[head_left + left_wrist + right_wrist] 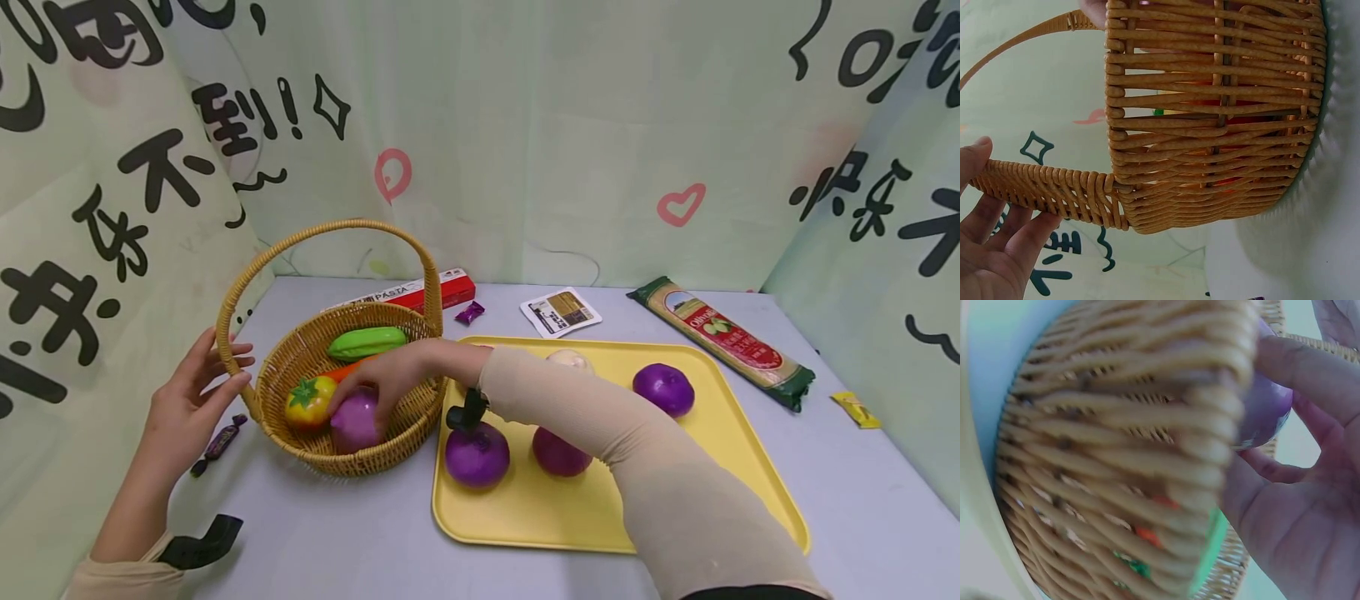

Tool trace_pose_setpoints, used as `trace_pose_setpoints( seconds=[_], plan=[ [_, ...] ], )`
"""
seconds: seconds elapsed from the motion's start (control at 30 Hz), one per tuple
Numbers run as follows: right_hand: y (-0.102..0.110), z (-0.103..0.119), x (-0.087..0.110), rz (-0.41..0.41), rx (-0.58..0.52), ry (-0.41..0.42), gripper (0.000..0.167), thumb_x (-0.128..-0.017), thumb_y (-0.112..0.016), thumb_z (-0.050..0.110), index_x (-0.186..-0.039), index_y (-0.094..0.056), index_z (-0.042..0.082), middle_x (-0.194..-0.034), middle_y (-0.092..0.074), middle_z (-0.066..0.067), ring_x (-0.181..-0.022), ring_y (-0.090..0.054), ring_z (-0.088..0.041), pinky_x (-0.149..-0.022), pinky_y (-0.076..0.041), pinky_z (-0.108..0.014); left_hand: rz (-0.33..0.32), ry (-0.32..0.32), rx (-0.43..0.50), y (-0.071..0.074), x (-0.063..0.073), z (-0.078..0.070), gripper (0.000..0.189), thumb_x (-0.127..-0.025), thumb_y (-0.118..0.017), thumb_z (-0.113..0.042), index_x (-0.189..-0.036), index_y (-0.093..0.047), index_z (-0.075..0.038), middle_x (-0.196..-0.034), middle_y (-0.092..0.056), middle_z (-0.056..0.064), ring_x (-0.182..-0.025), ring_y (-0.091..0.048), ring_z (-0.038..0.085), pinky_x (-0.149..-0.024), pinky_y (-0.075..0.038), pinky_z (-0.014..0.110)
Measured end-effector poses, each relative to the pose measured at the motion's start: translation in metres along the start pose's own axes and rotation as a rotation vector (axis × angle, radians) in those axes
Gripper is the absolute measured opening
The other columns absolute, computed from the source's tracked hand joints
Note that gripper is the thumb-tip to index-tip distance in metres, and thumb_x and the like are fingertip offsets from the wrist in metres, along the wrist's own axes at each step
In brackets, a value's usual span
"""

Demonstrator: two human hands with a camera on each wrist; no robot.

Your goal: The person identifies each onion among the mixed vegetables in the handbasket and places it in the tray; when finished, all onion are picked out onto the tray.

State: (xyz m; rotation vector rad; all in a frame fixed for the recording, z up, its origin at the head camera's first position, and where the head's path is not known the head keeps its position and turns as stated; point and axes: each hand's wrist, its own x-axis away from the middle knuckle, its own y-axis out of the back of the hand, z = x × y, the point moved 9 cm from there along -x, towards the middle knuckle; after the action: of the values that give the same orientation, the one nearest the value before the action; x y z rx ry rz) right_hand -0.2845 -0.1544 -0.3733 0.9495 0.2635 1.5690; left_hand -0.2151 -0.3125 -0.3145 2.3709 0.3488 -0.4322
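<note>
My right hand [393,379] reaches into the wicker basket [288,367] and grips a purple toy onion [354,423], its fingers curled round it. In the right wrist view the onion [1266,409] shows above the basket's rim, between thumb and fingers. At the basket's left side my left hand [183,408] holds the foot of the arched handle [247,279]. The left wrist view has the thumb on one face of the handle [1047,190] and fingers on the other. Inside lie a yellow-red tomato [309,404], an orange carrot [345,370] and a ridged green vegetable [367,342].
Right of the basket lies a yellow tray [525,521] with purple onions [477,456] and a pale bulb [572,360], partly under my right sleeve. Behind are a pasta box [453,287], a white packet [560,312] and a long noodle bag [723,337]. Wrapped candies [217,446] lie about.
</note>
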Motion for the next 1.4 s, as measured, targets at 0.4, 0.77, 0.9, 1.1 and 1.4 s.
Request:
trace_pose_setpoints(
  seconds=[0.4, 0.77, 0.9, 1.1, 1.4],
  plan=[
    [0.012, -0.003, 0.008, -0.006, 0.048, -0.051, 0.061, -0.081, -0.072, 0.009, -0.134, -0.052, 0.030, -0.139, -0.044, 0.004, -0.122, -0.041, -0.009, -0.097, -0.041, -0.017, 0.000, -0.007, 0.004, 0.001, 0.001, -0.001, 0.065, -0.093, -0.058, -0.017, -0.148, -0.026, -0.033, -0.117, -0.048, -0.034, -0.105, -0.045, -0.022, -0.080, -0.038, -0.004],
    [0.023, -0.007, 0.024, -0.052, 0.004, -0.080, 0.061, -0.082, -0.072, 0.011, -0.135, -0.050, 0.031, -0.139, -0.044, 0.007, -0.122, -0.043, -0.009, -0.098, -0.043, -0.019, 0.003, 0.000, 0.000, 0.000, 0.001, 0.000, 0.066, -0.094, -0.058, -0.018, -0.148, -0.024, -0.033, -0.119, -0.048, -0.033, -0.105, -0.044, -0.023, -0.079, -0.038, -0.004],
    [0.026, -0.007, 0.030, -0.070, -0.033, -0.059, 0.059, -0.083, -0.070, 0.012, -0.135, -0.049, 0.031, -0.139, -0.042, 0.006, -0.121, -0.044, -0.010, -0.097, -0.044, -0.019, 0.004, -0.002, 0.003, 0.000, 0.001, -0.001, 0.066, -0.094, -0.058, -0.018, -0.148, -0.024, -0.033, -0.118, -0.048, -0.034, -0.105, -0.044, -0.023, -0.079, -0.038, -0.004],
    [0.031, -0.007, 0.042, -0.110, -0.136, 0.001, 0.059, -0.082, -0.070, 0.008, -0.135, -0.050, 0.027, -0.139, -0.042, 0.006, -0.120, -0.046, -0.011, -0.096, -0.046, -0.020, 0.011, 0.003, 0.003, -0.001, 0.001, -0.002, 0.066, -0.094, -0.057, -0.018, -0.149, -0.023, -0.034, -0.118, -0.048, -0.034, -0.105, -0.044, -0.023, -0.079, -0.038, -0.005],
    [0.038, -0.003, 0.059, -0.170, -0.176, 0.078, 0.059, -0.082, -0.072, 0.013, -0.135, -0.049, 0.023, -0.140, -0.045, 0.004, -0.121, -0.046, -0.012, -0.098, -0.046, -0.024, 0.018, 0.004, 0.013, -0.001, 0.001, -0.001, 0.067, -0.094, -0.057, -0.017, -0.149, -0.022, -0.033, -0.118, -0.048, -0.033, -0.105, -0.045, -0.023, -0.079, -0.038, -0.004]
  ],
)
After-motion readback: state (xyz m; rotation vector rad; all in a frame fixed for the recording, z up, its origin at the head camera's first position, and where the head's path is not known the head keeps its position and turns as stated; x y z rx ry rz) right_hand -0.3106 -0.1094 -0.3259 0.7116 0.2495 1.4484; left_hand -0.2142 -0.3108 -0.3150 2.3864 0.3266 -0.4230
